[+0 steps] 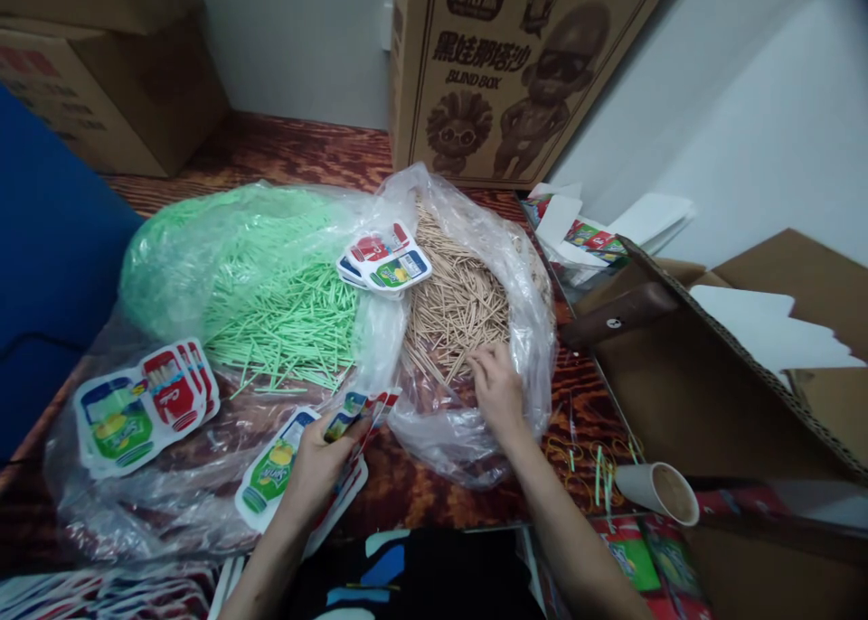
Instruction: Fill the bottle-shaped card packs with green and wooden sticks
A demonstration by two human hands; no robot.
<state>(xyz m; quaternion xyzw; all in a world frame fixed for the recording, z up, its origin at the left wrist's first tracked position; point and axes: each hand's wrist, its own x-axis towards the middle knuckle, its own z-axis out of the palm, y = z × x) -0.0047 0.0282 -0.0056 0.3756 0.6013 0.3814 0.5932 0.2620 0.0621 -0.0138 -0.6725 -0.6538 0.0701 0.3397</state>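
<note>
My left hand (pixel 318 462) is closed on a small printed packet (pixel 359 408) with drink pictures, held above a stack of similar packets (pixel 271 475). My right hand (pixel 495 385) reaches into a clear plastic bag (pixel 529 331) of tan wooden sticks (pixel 454 304), fingers curled and pinching at the sticks. A second clear bag holds green sticks (pixel 285 304) on the left. More printed packets (pixel 386 258) lie between the two bags.
Another stack of packets (pixel 146 403) lies at the left. A printed cardboard box (pixel 502 60) stands at the back, an open brown box (pixel 712 376) at the right. A paper cup (pixel 661 492) lies near loose rubber bands (pixel 583 462). The table is dark wood.
</note>
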